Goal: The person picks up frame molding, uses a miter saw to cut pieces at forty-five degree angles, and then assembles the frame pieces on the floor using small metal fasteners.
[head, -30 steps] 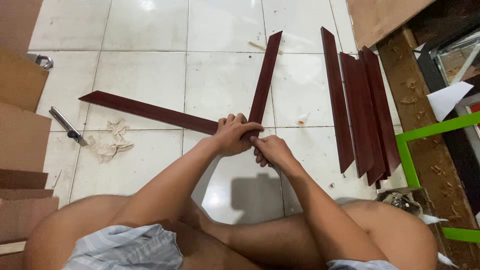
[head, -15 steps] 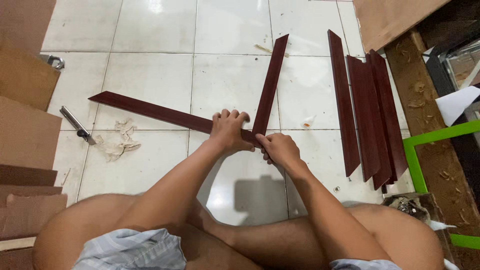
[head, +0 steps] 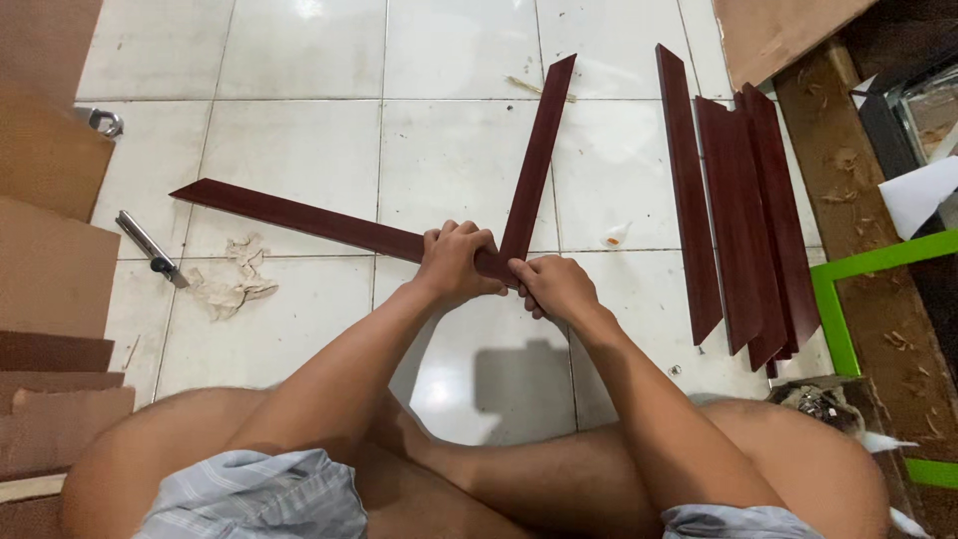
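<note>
Down on the tiled floor, both hands — left hand, right hand — clamp closed where two dark-red strips meet in a V.

Bare arms and legs, bare hands without rings, and light blue-grey checked shorts

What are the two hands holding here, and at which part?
The left hand and right hand grip two dark red-brown wooden strips, the left strip and the upright strip, at the near ends where they meet in a V.
</note>
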